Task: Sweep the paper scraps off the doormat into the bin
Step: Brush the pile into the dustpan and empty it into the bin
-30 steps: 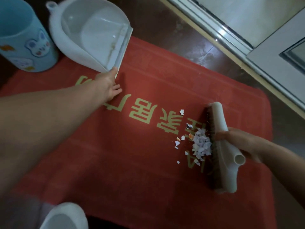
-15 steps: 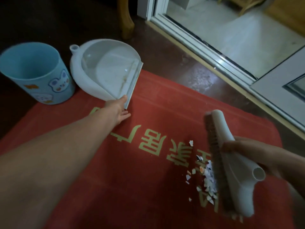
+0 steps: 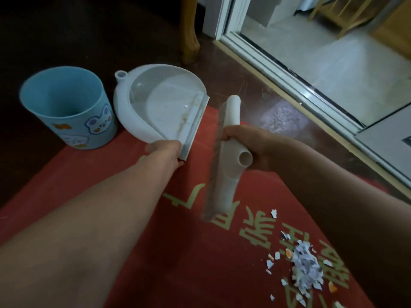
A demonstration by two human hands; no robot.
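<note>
A red doormat (image 3: 200, 263) with gold characters covers the floor. A pile of white paper scraps (image 3: 305, 268) lies on it at the lower right, with loose bits around. My right hand (image 3: 249, 147) grips a white brush (image 3: 224, 156), lifted off the mat above its middle, bristles facing left. My left hand (image 3: 165, 152) holds the near corner of a white dustpan (image 3: 162, 107) at the mat's far edge. A blue bin (image 3: 66, 107) with animal stickers stands open to the left of the dustpan.
A wooden furniture leg (image 3: 189, 30) stands behind the dustpan. A sliding-door track (image 3: 289, 78) runs diagonally at the right, with a tiled floor beyond. Dark floor surrounds the mat.
My right hand lifted the brush off the scrap pile and carried it towards the dustpan. My left hand stayed at the dustpan's corner and closed onto it. The view tilted upward.
</note>
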